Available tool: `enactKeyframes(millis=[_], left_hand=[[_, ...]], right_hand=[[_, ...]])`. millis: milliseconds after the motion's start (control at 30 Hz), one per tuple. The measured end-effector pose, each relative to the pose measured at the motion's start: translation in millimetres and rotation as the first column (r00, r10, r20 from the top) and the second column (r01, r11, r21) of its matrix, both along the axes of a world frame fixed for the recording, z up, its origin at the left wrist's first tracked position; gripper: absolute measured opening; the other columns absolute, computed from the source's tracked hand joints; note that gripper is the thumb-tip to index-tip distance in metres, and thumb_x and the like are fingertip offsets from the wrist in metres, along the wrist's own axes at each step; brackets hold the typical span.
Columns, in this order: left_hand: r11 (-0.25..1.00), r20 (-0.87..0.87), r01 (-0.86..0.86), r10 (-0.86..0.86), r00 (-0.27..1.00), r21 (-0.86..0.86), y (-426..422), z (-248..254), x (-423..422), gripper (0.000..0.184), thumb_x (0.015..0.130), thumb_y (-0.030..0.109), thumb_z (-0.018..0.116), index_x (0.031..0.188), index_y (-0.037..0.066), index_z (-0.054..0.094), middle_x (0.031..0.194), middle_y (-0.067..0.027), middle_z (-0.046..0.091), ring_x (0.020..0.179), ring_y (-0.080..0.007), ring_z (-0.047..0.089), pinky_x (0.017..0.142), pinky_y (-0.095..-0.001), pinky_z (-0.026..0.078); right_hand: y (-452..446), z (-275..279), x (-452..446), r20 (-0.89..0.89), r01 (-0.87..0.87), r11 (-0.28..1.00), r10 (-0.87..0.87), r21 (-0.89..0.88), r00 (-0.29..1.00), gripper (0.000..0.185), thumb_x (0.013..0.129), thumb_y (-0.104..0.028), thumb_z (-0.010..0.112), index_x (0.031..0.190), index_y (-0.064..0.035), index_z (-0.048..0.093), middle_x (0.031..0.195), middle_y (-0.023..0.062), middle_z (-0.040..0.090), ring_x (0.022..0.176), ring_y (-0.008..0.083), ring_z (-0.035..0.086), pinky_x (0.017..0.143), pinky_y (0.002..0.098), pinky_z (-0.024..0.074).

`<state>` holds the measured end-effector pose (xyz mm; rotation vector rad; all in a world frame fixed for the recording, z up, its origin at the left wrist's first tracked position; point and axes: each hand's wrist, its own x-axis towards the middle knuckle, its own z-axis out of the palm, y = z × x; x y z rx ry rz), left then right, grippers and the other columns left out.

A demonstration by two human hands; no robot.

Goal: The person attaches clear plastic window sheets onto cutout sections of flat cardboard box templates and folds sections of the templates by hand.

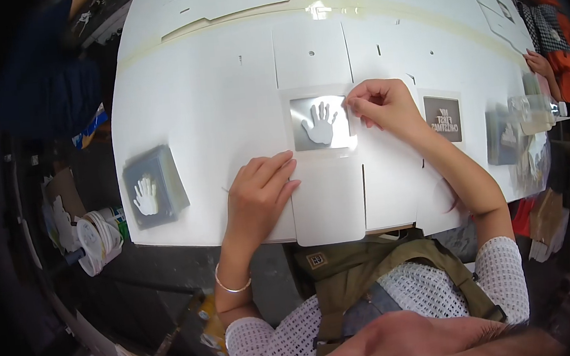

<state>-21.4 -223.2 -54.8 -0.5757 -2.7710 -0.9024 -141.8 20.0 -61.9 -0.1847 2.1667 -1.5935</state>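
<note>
The glossy dark sheet (302,139) shows a white handprint (322,126).

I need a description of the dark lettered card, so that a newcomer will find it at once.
On the white table, find the right hand. The dark card lies to its right. Its pale lettering sets it apart from the plate between the hands, which shows a white handprint.
</note>
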Motion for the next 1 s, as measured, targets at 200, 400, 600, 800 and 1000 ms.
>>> enactKeyframes(millis=[200, 400, 600, 800, 1000], left_hand=[[1.000, -0.012, -0.006, 0.006, 1.000, -0.007, 1, 0, 1, 0.024, 0.073, 0.006, 0.070, 0.095, 0.000, 0.067, 0.103, -0.0076, 0.065, 0.085, -0.0248, 0.060, 0.073, -0.0328, 0.051], [0.999, 0.046, -0.001, 0.000, 0.999, 0.035, 0, 8, 1, 0.025, 0.074, 0.006, 0.070, 0.098, 0.000, 0.066, 0.103, -0.0085, 0.065, 0.086, -0.0246, 0.060, 0.073, -0.0318, 0.051], [0.969, 0.248, -0.130, 0.076, 0.966, 0.209, -10, 29, -21, 0.029, 0.079, 0.006, 0.067, 0.107, 0.000, 0.063, 0.109, -0.0099, 0.064, 0.096, -0.0205, 0.060, 0.080, -0.0299, 0.050], [0.261, 0.524, -0.475, -0.170, 0.834, 0.841, -17, 30, -117, 0.042, 0.092, 0.008, 0.053, 0.128, -0.008, 0.041, 0.121, -0.0232, 0.052, 0.107, -0.0263, 0.056, 0.097, -0.0332, 0.044], [0.646, 0.356, -0.556, 0.427, 0.831, 0.523, -64, -39, -231, 0.035, 0.090, 0.011, 0.056, 0.111, -0.013, 0.042, 0.107, -0.0227, 0.051, 0.101, -0.0267, 0.054, 0.093, -0.0320, 0.048]], right_hand=[[1, -4, 5, -0.285, -0.036, 0.983, 0.087, 0.180, 0.955, 0.004, 0.082, -0.002, 0.062, 0.083, 0.0004, 0.065, 0.061, -0.0007, 0.056, 0.054, 0.0045, 0.049, 0.048, 0.0215, 0.0390], [17, 21, 18, -0.666, 0.098, 0.956, 0.118, 0.278, 0.737, 0.032, 0.074, -0.001, 0.069, 0.105, -0.0098, 0.064, 0.081, 0.0041, 0.047, 0.054, 0.0111, 0.045, 0.050, 0.0218, 0.0367], [101, 31, 19, -0.687, 0.298, 0.935, -0.088, 0.194, 0.722, 0.014, 0.079, 0.001, 0.062, 0.092, -0.0031, 0.067, 0.072, 0.0032, 0.050, 0.054, 0.0068, 0.043, 0.049, 0.0215, 0.0346], [159, 1, 22, -0.587, 0.399, 0.915, -0.292, 0.059, 0.755, 0.008, 0.084, 0.001, 0.058, 0.087, 0.0021, 0.065, 0.072, 0.0011, 0.056, 0.057, 0.0057, 0.048, 0.051, 0.0198, 0.0369], [157, 7, 33, -0.568, 0.358, 0.934, -0.303, -0.016, 0.765, 0.008, 0.083, 0.003, 0.058, 0.086, 0.0024, 0.065, 0.072, 0.0044, 0.058, 0.056, 0.0091, 0.053, 0.052, 0.0216, 0.0411]])
